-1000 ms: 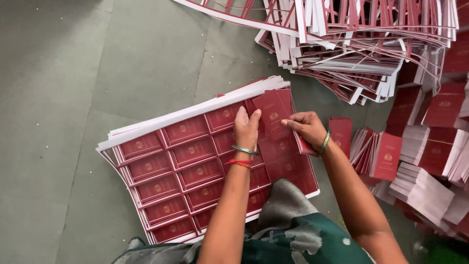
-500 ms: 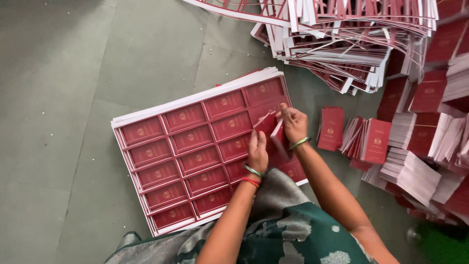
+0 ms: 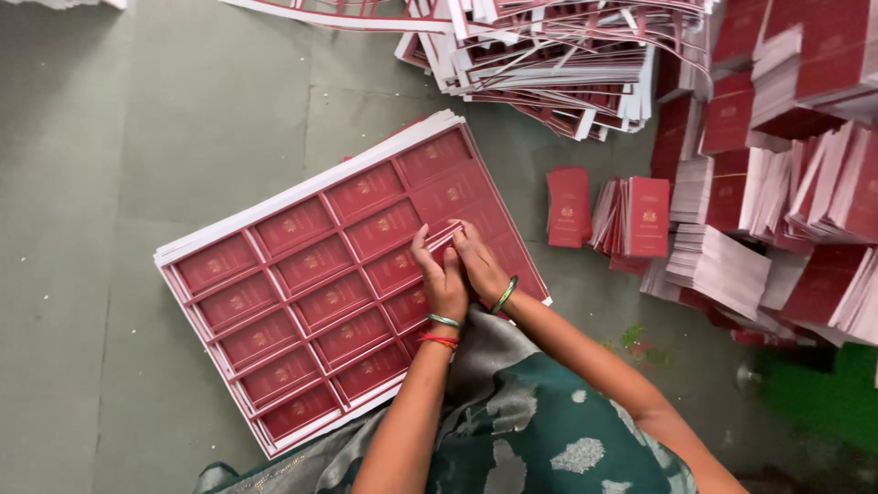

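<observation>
On the grey-green floor [image 3: 119, 183] lay a stack of large printed sheets [image 3: 302, 274], its top sheet ruled into rows of dark red rectangular covers with white borders, the stack turned at a slant so that one corner pointed toward the far heap. Both hands met near the stack's right edge, side by side and touching. The left hand [image 3: 441, 279], with green and red bangles at the wrist, lay palm down with its fingers stretched and close together, pressing on a red cover in the sheet. The right hand [image 3: 479, 263], with a green bangle, rested just beside it, fingers bent downward onto the same part of the sheet; whether either hand had a loose cover pinched beneath it could not be told. To the right of the stack, small piles of separated red covers [image 3: 631, 215] stood on the floor, some fanned open at their white edges. Beyond the stack's far corner sat a heap of punched-out waste frames [image 3: 558, 64], and taller piles of covers [image 3: 786, 137] crowded the right side.
</observation>
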